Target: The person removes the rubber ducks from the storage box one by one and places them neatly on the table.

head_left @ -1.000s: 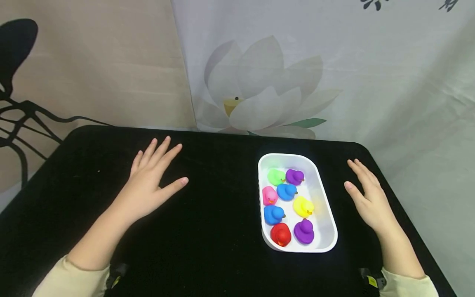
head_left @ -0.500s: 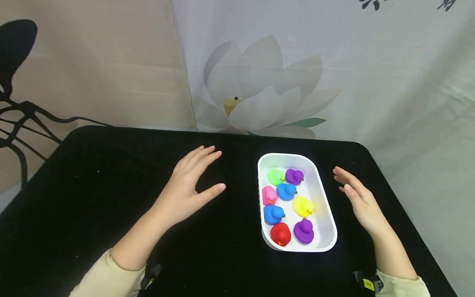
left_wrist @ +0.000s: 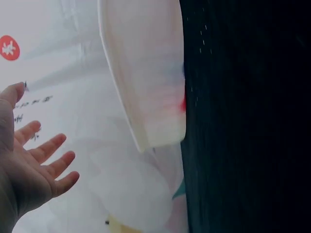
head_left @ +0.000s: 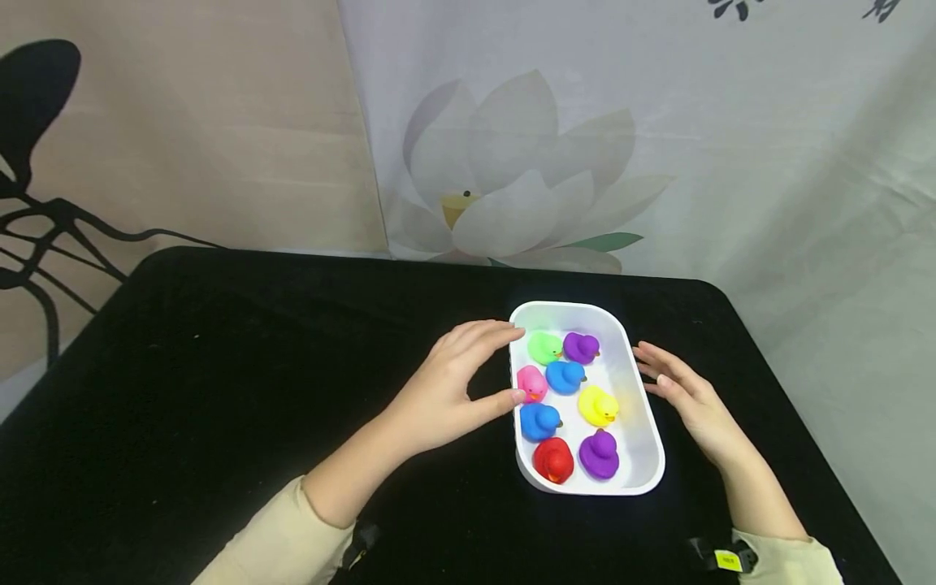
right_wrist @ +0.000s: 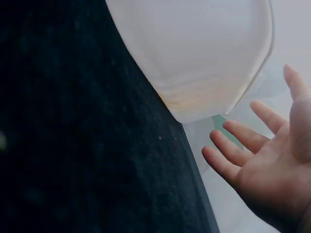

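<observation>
A white tray (head_left: 636,455) stands on the right half of the black table. Inside it lie several toy ducks: a green one (head_left: 544,348), a yellow one (head_left: 598,406), a red one (head_left: 553,461), a pink one (head_left: 532,383), two blue and two purple. My left hand (head_left: 453,390) is at the tray's left rim with fingers spread and thumb apart; in the left wrist view a gap shows between the fingers and the tray wall (left_wrist: 150,97). Beside the right rim is my right hand (head_left: 691,398), fingers loosely bent. The right wrist view shows those fingers holding nothing.
The black table (head_left: 256,341) reaches back to a pale curtain (head_left: 731,162) printed with a large flower. A dark chair-like shape (head_left: 44,219) shows at the far left, beyond the table edge.
My left hand has moved right across the table to the tray's left rim. My right hand has shifted left, closer to the right rim. The tray and ducks have stayed put.
</observation>
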A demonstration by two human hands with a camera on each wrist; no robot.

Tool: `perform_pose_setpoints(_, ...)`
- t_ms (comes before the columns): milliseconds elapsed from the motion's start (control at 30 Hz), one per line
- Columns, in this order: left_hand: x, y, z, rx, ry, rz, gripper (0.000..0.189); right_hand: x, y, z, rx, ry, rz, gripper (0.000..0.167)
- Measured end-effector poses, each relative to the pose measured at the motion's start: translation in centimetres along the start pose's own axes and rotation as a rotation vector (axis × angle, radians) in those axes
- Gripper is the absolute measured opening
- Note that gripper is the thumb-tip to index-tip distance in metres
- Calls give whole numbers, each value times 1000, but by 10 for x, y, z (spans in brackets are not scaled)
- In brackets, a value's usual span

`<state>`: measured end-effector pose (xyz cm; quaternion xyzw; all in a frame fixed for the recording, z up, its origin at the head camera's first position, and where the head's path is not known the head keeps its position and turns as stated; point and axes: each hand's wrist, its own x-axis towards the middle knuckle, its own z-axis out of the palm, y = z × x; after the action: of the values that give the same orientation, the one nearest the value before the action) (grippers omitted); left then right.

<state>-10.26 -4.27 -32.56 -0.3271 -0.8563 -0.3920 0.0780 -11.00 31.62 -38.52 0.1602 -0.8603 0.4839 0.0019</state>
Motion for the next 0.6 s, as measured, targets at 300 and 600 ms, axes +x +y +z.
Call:
perform_pose_setpoints(300,16,12,26,-100,-106,12,62,-1,9,6,29,-38,50,50)
perform_pose_setpoints(600,38,17,54,-100,-230,57,62,-2,18,8,88,-60,52,54)
